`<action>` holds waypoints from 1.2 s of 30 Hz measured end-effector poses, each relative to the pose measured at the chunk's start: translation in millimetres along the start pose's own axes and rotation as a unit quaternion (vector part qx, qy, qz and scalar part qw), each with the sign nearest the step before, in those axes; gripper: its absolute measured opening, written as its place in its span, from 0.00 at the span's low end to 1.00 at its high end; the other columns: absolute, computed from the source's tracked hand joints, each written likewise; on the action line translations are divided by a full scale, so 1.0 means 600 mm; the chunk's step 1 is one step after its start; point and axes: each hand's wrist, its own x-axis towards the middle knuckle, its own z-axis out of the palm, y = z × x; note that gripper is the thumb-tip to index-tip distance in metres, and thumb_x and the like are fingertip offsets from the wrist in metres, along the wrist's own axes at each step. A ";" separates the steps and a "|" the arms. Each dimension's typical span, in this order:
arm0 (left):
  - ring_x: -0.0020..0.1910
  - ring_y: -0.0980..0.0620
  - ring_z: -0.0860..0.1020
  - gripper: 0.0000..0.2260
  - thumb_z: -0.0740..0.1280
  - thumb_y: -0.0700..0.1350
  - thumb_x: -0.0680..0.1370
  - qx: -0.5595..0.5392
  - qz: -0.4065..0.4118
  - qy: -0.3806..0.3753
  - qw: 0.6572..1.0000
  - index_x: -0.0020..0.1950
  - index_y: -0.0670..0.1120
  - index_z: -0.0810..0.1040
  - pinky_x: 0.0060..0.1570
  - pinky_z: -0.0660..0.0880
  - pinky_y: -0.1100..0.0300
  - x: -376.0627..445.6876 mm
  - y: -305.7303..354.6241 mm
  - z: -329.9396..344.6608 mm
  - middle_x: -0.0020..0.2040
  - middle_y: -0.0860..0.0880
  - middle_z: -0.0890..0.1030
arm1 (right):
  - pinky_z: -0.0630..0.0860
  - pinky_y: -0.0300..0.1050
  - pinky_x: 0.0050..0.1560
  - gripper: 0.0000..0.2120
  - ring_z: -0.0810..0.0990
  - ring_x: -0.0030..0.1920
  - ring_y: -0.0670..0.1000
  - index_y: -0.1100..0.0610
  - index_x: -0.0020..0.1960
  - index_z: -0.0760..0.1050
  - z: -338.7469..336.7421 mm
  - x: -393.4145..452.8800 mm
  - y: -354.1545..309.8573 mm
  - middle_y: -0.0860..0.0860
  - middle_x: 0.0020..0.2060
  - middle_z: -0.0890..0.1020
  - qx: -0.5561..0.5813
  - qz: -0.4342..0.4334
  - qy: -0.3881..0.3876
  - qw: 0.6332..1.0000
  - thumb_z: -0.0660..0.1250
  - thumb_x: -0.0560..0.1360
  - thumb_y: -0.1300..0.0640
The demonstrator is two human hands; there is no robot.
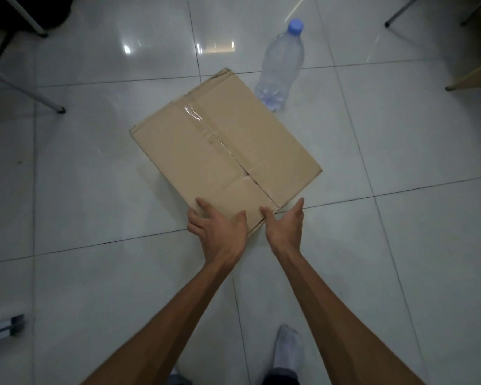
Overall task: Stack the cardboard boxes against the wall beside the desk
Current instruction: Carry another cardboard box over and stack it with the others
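Note:
A taped, closed cardboard box (222, 145) lies flat on the white tiled floor, turned at an angle. My left hand (218, 229) rests on the box's near corner, fingers spread over its top and edge. My right hand (285, 223) is just right of that corner, palm turned inward, fingers apart, its thumb touching the box's near edge. Neither hand has closed around the box. No wall or desk top shows in this view.
A clear plastic water bottle (282, 65) with a blue cap stands just beyond the box's far right side. Metal furniture legs (53, 105) stand at the left and upper right. A wooden panel edge (475, 76) is at the right. My socked foot (288, 350) is below.

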 end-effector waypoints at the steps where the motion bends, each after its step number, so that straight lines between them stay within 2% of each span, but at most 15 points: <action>1: 0.73 0.38 0.49 0.44 0.66 0.59 0.76 0.004 0.010 0.009 1.000 0.79 0.41 0.44 0.71 0.60 0.45 0.005 -0.001 -0.001 0.77 0.38 0.45 | 0.59 0.46 0.73 0.46 0.58 0.77 0.56 0.59 0.80 0.45 0.006 -0.003 0.001 0.57 0.78 0.58 0.009 0.003 -0.006 1.000 0.71 0.75 0.47; 5: 0.74 0.36 0.50 0.43 0.64 0.60 0.76 0.070 0.075 0.030 0.994 0.78 0.38 0.45 0.74 0.53 0.46 0.066 -0.025 -0.031 0.77 0.36 0.45 | 0.64 0.46 0.71 0.40 0.66 0.74 0.56 0.59 0.79 0.51 0.025 0.003 0.000 0.56 0.76 0.65 0.042 -0.017 -0.003 0.999 0.70 0.76 0.51; 9: 0.76 0.35 0.44 0.40 0.62 0.58 0.79 0.131 0.166 0.006 0.977 0.78 0.38 0.46 0.75 0.50 0.43 0.162 -0.040 -0.097 0.78 0.35 0.42 | 0.68 0.45 0.68 0.38 0.72 0.70 0.56 0.55 0.80 0.50 0.039 0.014 0.006 0.55 0.73 0.70 0.116 -0.005 -0.014 0.993 0.68 0.78 0.55; 13: 0.77 0.35 0.42 0.40 0.62 0.58 0.79 0.194 0.215 -0.002 0.957 0.78 0.35 0.45 0.76 0.45 0.44 0.244 -0.027 -0.153 0.78 0.34 0.43 | 0.67 0.37 0.59 0.37 0.75 0.66 0.53 0.49 0.80 0.48 0.039 0.029 0.005 0.52 0.70 0.73 0.149 0.003 -0.024 0.989 0.66 0.80 0.53; 15: 0.77 0.36 0.41 0.41 0.62 0.58 0.79 0.211 0.237 -0.011 0.948 0.77 0.34 0.44 0.76 0.44 0.44 0.276 -0.010 -0.166 0.78 0.35 0.44 | 0.68 0.40 0.64 0.37 0.75 0.66 0.53 0.46 0.80 0.47 0.031 0.046 0.007 0.50 0.69 0.74 0.136 -0.007 -0.048 0.990 0.65 0.80 0.50; 17: 0.78 0.37 0.41 0.43 0.64 0.58 0.78 0.215 0.253 -0.018 0.943 0.77 0.35 0.43 0.76 0.43 0.44 0.303 0.008 -0.175 0.79 0.36 0.44 | 0.69 0.51 0.70 0.37 0.74 0.68 0.54 0.44 0.79 0.47 0.022 0.068 0.010 0.51 0.71 0.73 0.125 -0.025 -0.066 0.990 0.65 0.78 0.45; 18: 0.78 0.37 0.41 0.45 0.65 0.59 0.77 0.220 0.257 -0.023 0.941 0.77 0.35 0.42 0.76 0.43 0.43 0.314 0.016 -0.178 0.79 0.36 0.43 | 0.68 0.55 0.71 0.38 0.73 0.69 0.54 0.42 0.79 0.47 0.017 0.078 0.010 0.51 0.71 0.73 0.117 -0.026 -0.073 0.990 0.65 0.77 0.42; 20: 0.78 0.37 0.41 0.49 0.67 0.61 0.75 0.230 0.258 -0.033 0.938 0.77 0.35 0.41 0.75 0.42 0.43 0.329 0.026 -0.181 0.79 0.36 0.42 | 0.69 0.56 0.71 0.38 0.74 0.69 0.53 0.42 0.78 0.48 0.007 0.097 0.006 0.50 0.71 0.73 0.102 -0.034 -0.087 0.990 0.65 0.77 0.41; 24: 0.78 0.37 0.43 0.54 0.71 0.63 0.71 0.223 0.249 -0.045 0.942 0.77 0.36 0.40 0.76 0.44 0.43 0.342 0.041 -0.186 0.79 0.37 0.42 | 0.73 0.48 0.68 0.32 0.76 0.66 0.49 0.48 0.79 0.53 -0.007 0.127 -0.012 0.51 0.70 0.74 0.141 -0.061 -0.088 0.984 0.65 0.80 0.55; 26: 0.77 0.36 0.48 0.56 0.74 0.64 0.67 0.208 0.243 -0.034 0.947 0.77 0.37 0.44 0.75 0.50 0.42 0.346 0.047 -0.187 0.78 0.36 0.48 | 0.75 0.45 0.64 0.29 0.76 0.64 0.49 0.49 0.78 0.58 -0.007 0.136 -0.018 0.50 0.68 0.75 0.161 -0.055 -0.070 0.983 0.65 0.80 0.57; 28: 0.73 0.36 0.54 0.58 0.77 0.64 0.63 0.194 0.232 -0.021 0.953 0.77 0.38 0.48 0.73 0.57 0.41 0.344 0.052 -0.186 0.74 0.35 0.55 | 0.75 0.44 0.62 0.24 0.78 0.62 0.48 0.51 0.74 0.65 -0.004 0.138 -0.021 0.50 0.65 0.78 0.176 -0.034 -0.048 0.983 0.66 0.80 0.57; 30: 0.71 0.36 0.57 0.58 0.78 0.64 0.60 0.179 0.209 -0.019 0.961 0.76 0.39 0.51 0.71 0.60 0.41 0.334 0.051 -0.185 0.71 0.35 0.58 | 0.76 0.48 0.63 0.19 0.79 0.59 0.49 0.54 0.69 0.72 -0.005 0.136 -0.019 0.49 0.61 0.81 0.172 -0.007 -0.024 0.985 0.66 0.80 0.54; 32: 0.69 0.37 0.58 0.58 0.79 0.63 0.58 0.163 0.187 -0.024 0.969 0.75 0.39 0.53 0.70 0.62 0.43 0.317 0.038 -0.184 0.69 0.35 0.59 | 0.75 0.50 0.64 0.16 0.79 0.58 0.50 0.54 0.67 0.73 -0.012 0.135 -0.018 0.49 0.59 0.81 0.154 0.012 -0.015 0.988 0.64 0.81 0.51; 36: 0.67 0.38 0.62 0.52 0.78 0.64 0.60 0.149 0.150 -0.045 0.976 0.73 0.40 0.59 0.66 0.65 0.45 0.276 -0.015 -0.182 0.68 0.37 0.61 | 0.72 0.47 0.58 0.17 0.75 0.57 0.51 0.54 0.67 0.72 -0.040 0.139 -0.014 0.50 0.58 0.78 0.094 0.022 -0.020 0.995 0.60 0.82 0.48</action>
